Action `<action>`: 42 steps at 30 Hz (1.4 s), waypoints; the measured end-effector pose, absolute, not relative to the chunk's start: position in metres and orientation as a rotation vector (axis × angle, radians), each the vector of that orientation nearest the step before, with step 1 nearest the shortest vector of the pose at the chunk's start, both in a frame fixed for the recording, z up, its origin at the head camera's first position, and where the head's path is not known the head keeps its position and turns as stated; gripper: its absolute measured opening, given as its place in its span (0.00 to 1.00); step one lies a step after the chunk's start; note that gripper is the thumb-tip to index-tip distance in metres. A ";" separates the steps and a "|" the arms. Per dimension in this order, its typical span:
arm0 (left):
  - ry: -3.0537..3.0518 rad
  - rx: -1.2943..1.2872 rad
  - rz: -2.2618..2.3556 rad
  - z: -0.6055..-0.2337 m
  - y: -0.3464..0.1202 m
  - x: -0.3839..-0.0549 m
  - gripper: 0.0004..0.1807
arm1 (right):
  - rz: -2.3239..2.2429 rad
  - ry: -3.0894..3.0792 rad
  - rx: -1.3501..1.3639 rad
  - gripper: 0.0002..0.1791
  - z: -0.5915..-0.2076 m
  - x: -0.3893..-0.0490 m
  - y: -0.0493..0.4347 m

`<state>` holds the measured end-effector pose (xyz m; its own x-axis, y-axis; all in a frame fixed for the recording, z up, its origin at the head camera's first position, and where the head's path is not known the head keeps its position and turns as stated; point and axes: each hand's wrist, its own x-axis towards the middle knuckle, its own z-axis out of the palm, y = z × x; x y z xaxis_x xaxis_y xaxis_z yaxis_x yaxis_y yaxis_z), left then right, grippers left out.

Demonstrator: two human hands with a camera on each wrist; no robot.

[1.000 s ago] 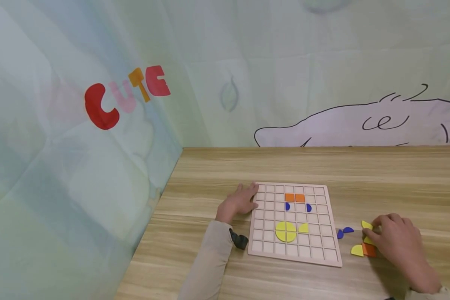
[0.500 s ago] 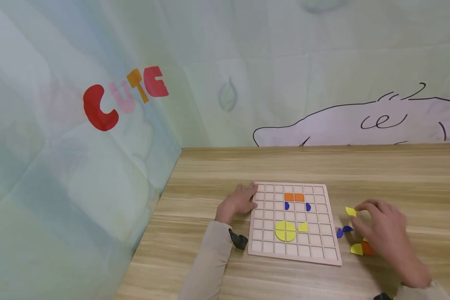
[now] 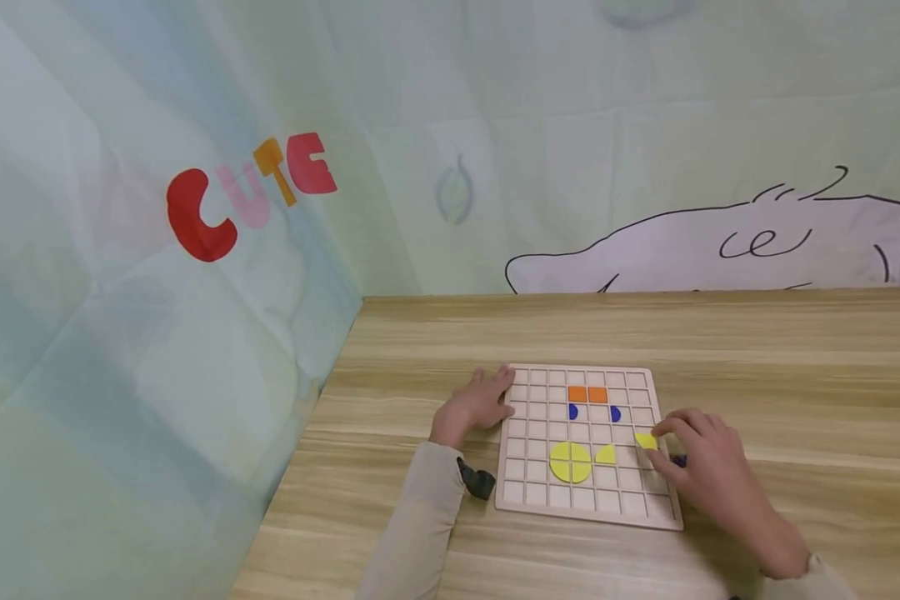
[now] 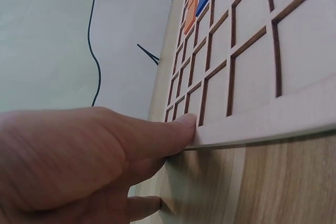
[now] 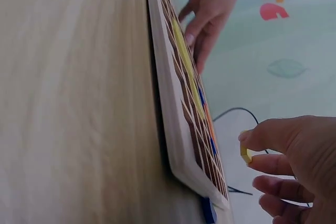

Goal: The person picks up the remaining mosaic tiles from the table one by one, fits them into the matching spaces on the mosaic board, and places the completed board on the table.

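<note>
A gridded wooden board (image 3: 537,469) lies on the table. My left hand (image 3: 471,407) is at its left edge, the thumb (image 4: 181,129) resting on the rim. My right hand (image 3: 708,462) pinches a yellow quarter-circle tile (image 3: 645,439) between thumb and forefinger, over the board's right columns; the right wrist view shows the tile raised off the board. In the grid sit two orange square tiles (image 3: 587,394), two blue half-circle tiles (image 3: 573,412), a yellow circle (image 3: 561,472) of quarter tiles and a lone yellow quarter tile (image 3: 606,455).
A blue tile (image 3: 679,460) lies just off the board's right edge, partly behind my right hand. The other loose tiles are hidden by that hand. A printed cloth (image 3: 420,150) hangs behind the wooden table (image 3: 405,333) and along its left side.
My right hand has picked the yellow quarter-circle tile from the loose tiles on the right and carried it left over the board. The left hand has stayed at the board's edge.
</note>
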<state>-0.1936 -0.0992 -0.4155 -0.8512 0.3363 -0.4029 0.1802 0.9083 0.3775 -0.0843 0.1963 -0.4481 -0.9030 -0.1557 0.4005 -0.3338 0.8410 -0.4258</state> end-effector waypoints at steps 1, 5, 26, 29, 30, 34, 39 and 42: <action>2.600 0.375 0.452 -0.416 -0.099 -0.194 0.34 | 0.711 -2.688 0.377 0.12 -0.448 -0.084 0.193; 2.601 0.379 0.448 -0.416 -0.100 -0.194 0.35 | 0.700 -2.762 0.420 0.11 -0.449 -0.080 0.180; 2.594 0.390 0.453 -0.415 -0.100 -0.195 0.35 | 0.621 -2.838 0.511 0.11 -0.457 -0.073 0.152; 2.592 0.386 0.455 -0.416 -0.101 -0.194 0.35 | 0.612 -2.833 0.505 0.11 -0.456 -0.072 0.152; 2.592 0.386 0.454 -0.416 -0.101 -0.195 0.35 | 0.608 -2.830 0.502 0.11 -0.456 -0.072 0.152; 2.591 0.385 0.453 -0.416 -0.101 -0.195 0.35 | 0.588 -2.814 0.493 0.13 -0.455 -0.071 0.152; 2.593 0.382 0.453 -0.416 -0.101 -0.195 0.34 | 0.568 -2.826 0.465 0.14 -0.456 -0.071 0.151; 2.592 0.386 0.451 -0.415 -0.100 -0.194 0.34 | 0.545 -2.833 0.443 0.14 -0.457 -0.070 0.151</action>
<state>-0.1943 -0.1002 -0.4147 -0.8463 0.3452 -0.4057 0.1878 0.9061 0.3790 -0.0702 0.1507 -0.4573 -0.9298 -0.2495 0.2704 -0.3320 0.8857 -0.3244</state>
